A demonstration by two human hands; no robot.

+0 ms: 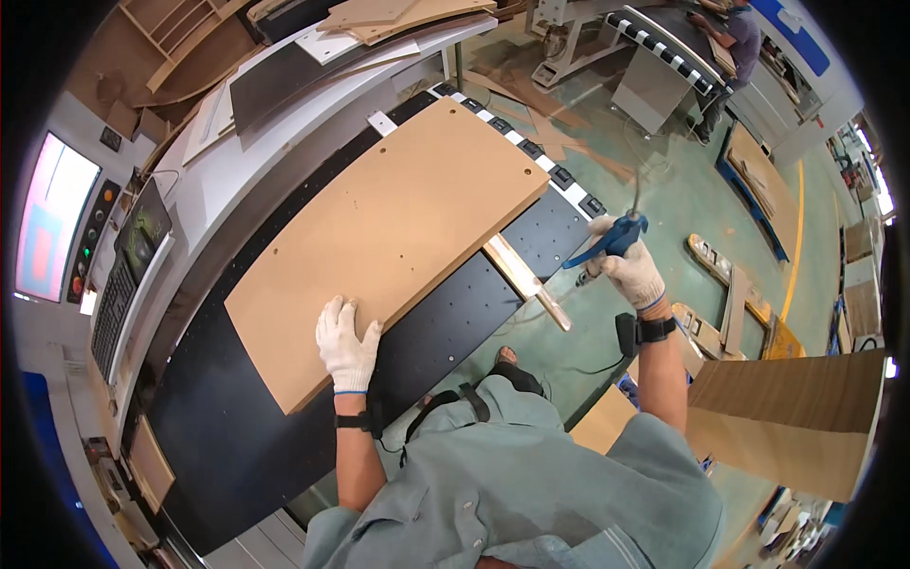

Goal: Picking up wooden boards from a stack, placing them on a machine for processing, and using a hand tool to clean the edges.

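Observation:
A large brown fibreboard panel (398, 228) with small drilled holes lies on the black machine bed (445, 332). My left hand (345, 343), in a white glove, rests flat on the panel's near edge, fingers apart. My right hand (630, 270), also gloved, is raised to the right of the bed and grips a blue air blow gun (607, 239) whose thin hose runs upward. A narrow wooden strip (526, 280) lies off the bed's right edge, below the gun.
A control panel with a keyboard (118, 294) and a screen (52, 218) stands at left. Boards are stacked at the back (398, 19). A wood-grain panel (796, 417) leans at right. Another person (735, 43) works by a far machine. Offcuts lie on the green floor.

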